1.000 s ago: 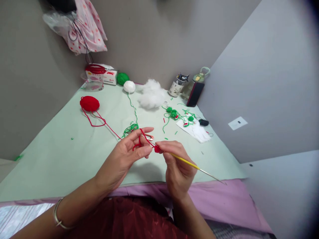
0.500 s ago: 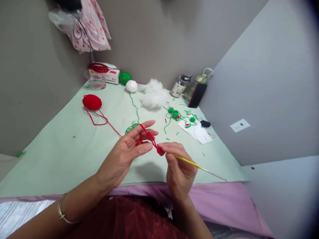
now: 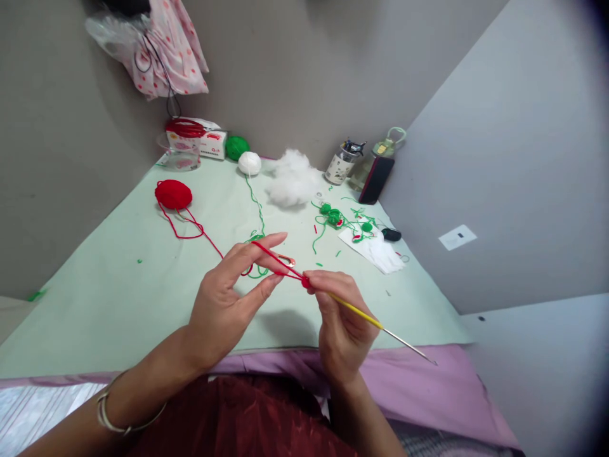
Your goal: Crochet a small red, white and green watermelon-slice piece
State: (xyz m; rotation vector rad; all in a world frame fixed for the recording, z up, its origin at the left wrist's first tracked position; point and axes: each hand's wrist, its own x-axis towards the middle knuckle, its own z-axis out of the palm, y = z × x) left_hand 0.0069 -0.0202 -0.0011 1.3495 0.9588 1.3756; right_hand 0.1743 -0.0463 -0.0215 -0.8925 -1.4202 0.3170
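Far left of the small red crochet piece (image 3: 305, 282), low in the view, we see a metal bracelet (image 3: 111, 416) on the left wrist. Up and left of the piece, the red yarn ball (image 3: 173, 194) lies on the pale green desk (image 3: 118, 285), and its red strand (image 3: 278, 262) runs from there to the left hand (image 3: 223, 304). That hand's grip is spread: the forefinger is stretched out with the strand over it, taut down to the piece, and the thumb and lower fingers stand apart. We cannot tell whether the strand is wound round another finger. Just right of the piece, the right hand (image 3: 340, 317) pinches the yellow crochet hook (image 3: 361, 315) between thumb and fingers, its tip at the piece, its metal end pointing right and down. Behind the piece, toward the wall, lie white stuffing (image 3: 291, 181) and green crochet pieces (image 3: 333, 216).
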